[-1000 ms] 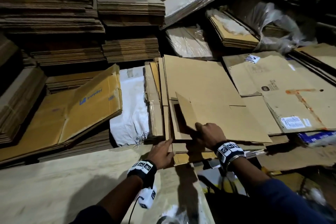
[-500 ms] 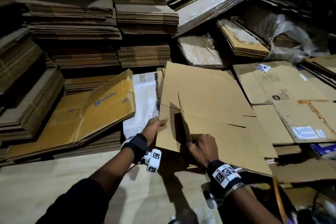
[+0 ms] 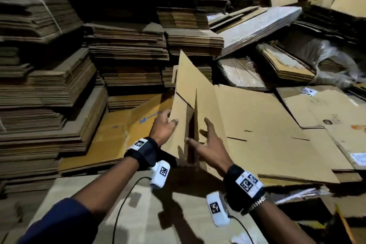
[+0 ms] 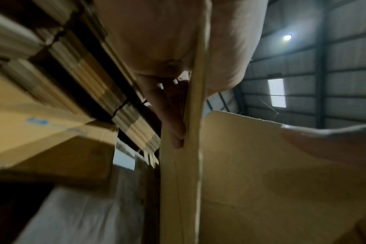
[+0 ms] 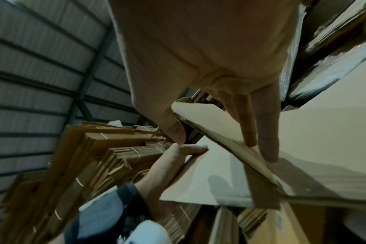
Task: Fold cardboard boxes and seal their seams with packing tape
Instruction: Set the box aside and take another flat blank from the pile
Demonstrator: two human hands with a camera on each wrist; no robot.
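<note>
A flattened brown cardboard box (image 3: 247, 125) lies on the pile ahead, its near left end lifted and spread into a narrow V. My left hand (image 3: 164, 127) pinches the left panel's edge, thumb in front and fingers behind, as the left wrist view shows with the fingers (image 4: 173, 125) against the cardboard box (image 4: 261, 165). My right hand (image 3: 206, 142) holds the right panel. In the right wrist view its thumb sits under the panel's edge and its straight fingers (image 5: 267, 148) lie on top of the cardboard box (image 5: 324, 140). No tape is in view.
Tall stacks of flattened cardboard (image 3: 59, 85) fill the left and back. A yellow flat box with blue print (image 3: 126, 130) lies left of my hands. Labelled flat boxes (image 3: 326, 117) and plastic-wrapped bundles (image 3: 257, 27) lie to the right. A pale board (image 3: 138, 214) lies below my arms.
The box's near end has come up off the pile and its two panels have spread apart. My left hand rose with the left panel. My right hand's fingers straightened along the right panel.
</note>
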